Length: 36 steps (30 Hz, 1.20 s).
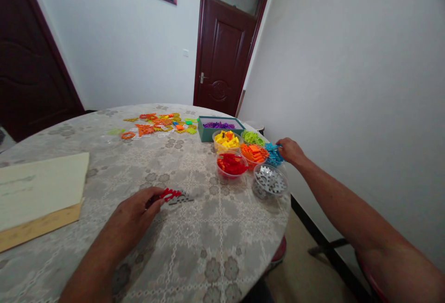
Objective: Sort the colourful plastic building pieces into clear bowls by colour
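My left hand [141,208] is closed on a red plastic building piece [170,194] over the table. Against its far end is a grey toothed building piece [182,198]; whether the two are joined I cannot tell. At the table's right edge, my right hand [291,151] reaches to the tub of blue building pieces [274,154], its fingertips closed together at the rim side. What those fingers hold, if anything, is too small to make out. Close by stand tubs of orange pieces [254,153] and grey pieces [270,179].
Tubs of red [232,164], yellow [226,141] and lime-green pieces [253,137] stand beside a green box [206,132] of purple pieces. Flat orange and yellow shapes [153,124] lie at the back. Paper on a board [45,187] lies left on the patterned tablecloth [194,252].
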Each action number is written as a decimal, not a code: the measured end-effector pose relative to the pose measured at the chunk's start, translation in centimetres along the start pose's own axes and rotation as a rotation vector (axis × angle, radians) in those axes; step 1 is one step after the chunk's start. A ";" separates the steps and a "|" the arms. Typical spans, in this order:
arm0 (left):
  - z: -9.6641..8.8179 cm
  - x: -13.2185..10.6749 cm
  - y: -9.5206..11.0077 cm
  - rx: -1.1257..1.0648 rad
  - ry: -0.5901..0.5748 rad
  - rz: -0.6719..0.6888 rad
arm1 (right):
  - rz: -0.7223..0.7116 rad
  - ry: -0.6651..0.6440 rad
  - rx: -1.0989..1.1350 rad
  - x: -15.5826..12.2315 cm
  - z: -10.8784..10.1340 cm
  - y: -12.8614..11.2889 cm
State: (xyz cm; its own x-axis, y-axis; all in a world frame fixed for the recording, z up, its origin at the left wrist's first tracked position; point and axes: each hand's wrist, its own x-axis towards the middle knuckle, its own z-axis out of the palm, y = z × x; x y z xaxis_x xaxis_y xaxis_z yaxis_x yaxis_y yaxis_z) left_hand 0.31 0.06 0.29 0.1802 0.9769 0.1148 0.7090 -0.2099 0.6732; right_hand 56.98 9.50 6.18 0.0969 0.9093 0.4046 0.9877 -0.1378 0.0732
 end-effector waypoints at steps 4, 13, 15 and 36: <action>0.2 0.2 -0.5 0.003 0.002 -0.005 | 0.005 -0.015 -0.017 -0.6 0.0 -0.1; 0.1 -1.2 0.9 -0.158 0.034 0.012 | -0.205 0.385 0.386 -8.2 -4.1 -8.6; 0.1 -1.3 1.0 -0.244 0.007 0.005 | -0.298 0.310 0.556 -11.2 -5.5 -12.8; -0.1 -1.4 1.7 -0.239 -0.120 0.061 | -0.196 0.098 0.786 -12.9 -6.5 -22.1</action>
State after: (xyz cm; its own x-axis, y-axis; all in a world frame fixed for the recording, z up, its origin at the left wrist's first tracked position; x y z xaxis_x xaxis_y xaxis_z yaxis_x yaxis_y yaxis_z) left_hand 1.17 -1.70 1.34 0.3074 0.9480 0.0824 0.5161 -0.2388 0.8225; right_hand 33.10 -1.69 5.27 -0.0622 0.8450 0.5312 0.7866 0.3692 -0.4950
